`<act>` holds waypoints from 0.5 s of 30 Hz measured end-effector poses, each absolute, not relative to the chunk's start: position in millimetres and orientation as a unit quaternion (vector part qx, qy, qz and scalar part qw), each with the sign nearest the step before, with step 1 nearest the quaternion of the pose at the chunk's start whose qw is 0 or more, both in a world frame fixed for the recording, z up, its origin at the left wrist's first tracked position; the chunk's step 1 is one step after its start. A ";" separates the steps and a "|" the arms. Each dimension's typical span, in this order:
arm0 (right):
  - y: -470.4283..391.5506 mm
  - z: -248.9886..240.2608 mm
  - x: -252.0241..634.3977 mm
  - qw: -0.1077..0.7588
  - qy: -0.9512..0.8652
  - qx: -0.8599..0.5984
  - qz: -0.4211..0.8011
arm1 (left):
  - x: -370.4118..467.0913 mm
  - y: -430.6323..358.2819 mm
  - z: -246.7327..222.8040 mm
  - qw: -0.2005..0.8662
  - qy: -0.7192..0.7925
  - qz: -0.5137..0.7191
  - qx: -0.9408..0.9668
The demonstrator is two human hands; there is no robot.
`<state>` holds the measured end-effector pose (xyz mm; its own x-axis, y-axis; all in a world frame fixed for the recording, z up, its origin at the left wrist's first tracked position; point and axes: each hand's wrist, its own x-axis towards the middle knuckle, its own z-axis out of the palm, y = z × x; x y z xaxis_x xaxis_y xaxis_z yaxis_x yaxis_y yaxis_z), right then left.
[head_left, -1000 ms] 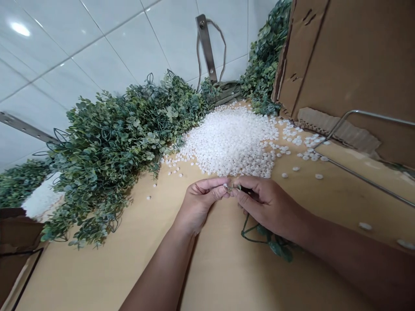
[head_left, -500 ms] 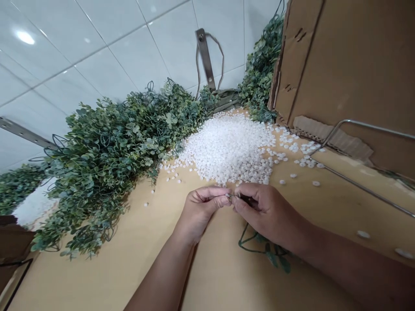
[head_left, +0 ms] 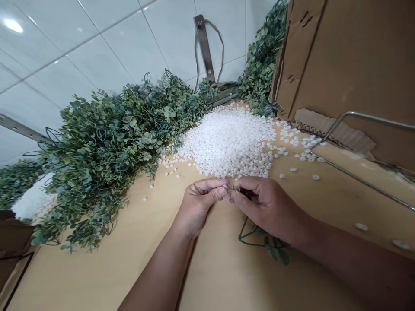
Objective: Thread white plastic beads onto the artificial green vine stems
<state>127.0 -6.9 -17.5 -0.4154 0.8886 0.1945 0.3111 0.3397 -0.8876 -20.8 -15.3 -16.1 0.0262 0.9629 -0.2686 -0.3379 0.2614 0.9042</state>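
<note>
My left hand (head_left: pixel 197 205) is closed in a pinch, with a small white plastic cap (head_left: pixel 225 186) showing at the thumb and fingertip. Close beside it, my right hand (head_left: pixel 267 203) pinches a thin green artificial stem whose tip meets the left fingertips. Below the right hand hangs a sprig of artificial leaves (head_left: pixel 277 252) with a looped dark wire; it appears to belong to that same stem. Whether the tip sits inside the cap is too small to tell. Just beyond both hands lies a heap of small white caps (head_left: pixel 230 138).
Bunches of artificial greenery (head_left: pixel 110 147) line the left and back of the wooden table (head_left: pixel 139 268). At right stand a cardboard box (head_left: pixel 353 60) and a bent metal rod (head_left: pixel 366 177). Stray caps lie around the heap. A metal bracket (head_left: pixel 205 49) leans by the tiled wall.
The fingertips have drawn slightly apart, and the white cap and a short length of stem show more between them. The whole view has shifted a little.
</note>
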 end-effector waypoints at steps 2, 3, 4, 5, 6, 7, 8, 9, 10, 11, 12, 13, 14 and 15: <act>-7.0 -17.0 126.7 0.354 -0.737 -0.411 0.403 | -20.4 -15.3 -16.3 0.636 0.471 0.510 0.337; -7.1 -16.8 126.7 0.353 -0.737 -0.413 0.403 | -20.2 -15.2 -16.3 0.635 0.469 0.509 0.342; -7.3 -16.7 126.6 0.351 -0.737 -0.414 0.402 | -20.0 -15.2 -16.2 0.635 0.467 0.508 0.346; -7.4 -16.8 126.6 0.350 -0.738 -0.414 0.401 | -19.9 -15.0 -16.1 0.635 0.467 0.507 0.349; -7.6 -16.9 126.5 0.350 -0.739 -0.414 0.399 | -19.9 -14.9 -15.9 0.633 0.467 0.507 0.353; -7.8 -17.2 126.5 0.351 -0.740 -0.414 0.397 | -19.8 -14.8 -15.8 0.631 0.469 0.505 0.356; -7.9 -17.5 126.4 0.354 -0.740 -0.415 0.393 | -19.8 -14.8 -15.7 0.629 0.471 0.503 0.359; -8.1 -17.9 126.2 0.356 -0.741 -0.416 0.389 | -19.9 -14.7 -15.7 0.627 0.473 0.501 0.363; -8.3 -18.3 126.0 0.360 -0.741 -0.417 0.384 | -20.0 -14.7 -15.7 0.625 0.474 0.499 0.369; -8.5 -18.8 125.9 0.362 -0.742 -0.418 0.380 | -20.1 -14.7 -15.8 0.623 0.475 0.495 0.375; -8.7 -19.2 125.7 0.363 -0.744 -0.417 0.377 | -20.2 -14.6 -16.0 0.622 0.476 0.491 0.382; -9.0 -19.6 125.5 0.364 -0.746 -0.415 0.373 | -20.4 -14.5 -16.1 0.620 0.478 0.487 0.387; -9.2 -20.0 125.4 0.363 -0.748 -0.413 0.371 | -20.7 -14.4 -16.2 0.618 0.480 0.483 0.392; -9.4 -20.3 125.3 0.362 -0.749 -0.413 0.370 | -20.9 -14.2 -16.2 0.617 0.483 0.479 0.396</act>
